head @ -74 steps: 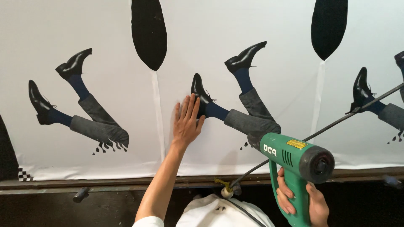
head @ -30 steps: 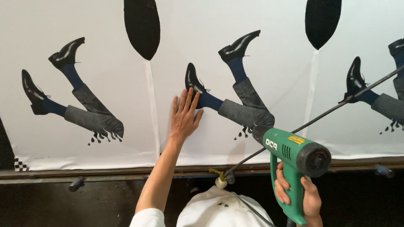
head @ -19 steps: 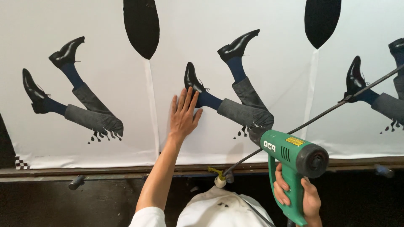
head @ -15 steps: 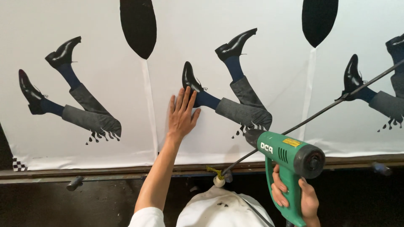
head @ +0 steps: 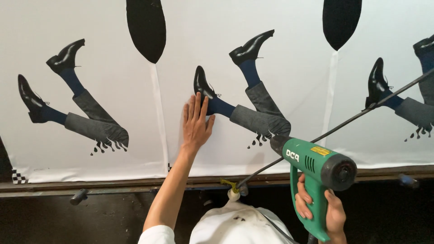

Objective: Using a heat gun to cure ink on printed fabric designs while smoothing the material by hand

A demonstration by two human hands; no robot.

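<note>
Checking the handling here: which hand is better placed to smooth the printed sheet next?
The left hand, likely: it lies flat and open on the white printed sheet, beside the shoe print. The right hand is occupied, wrapped around the green heat gun.

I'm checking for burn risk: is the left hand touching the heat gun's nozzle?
No: the left hand lies flat on the printed sheet, well apart from the green heat gun held in the right hand.
</note>
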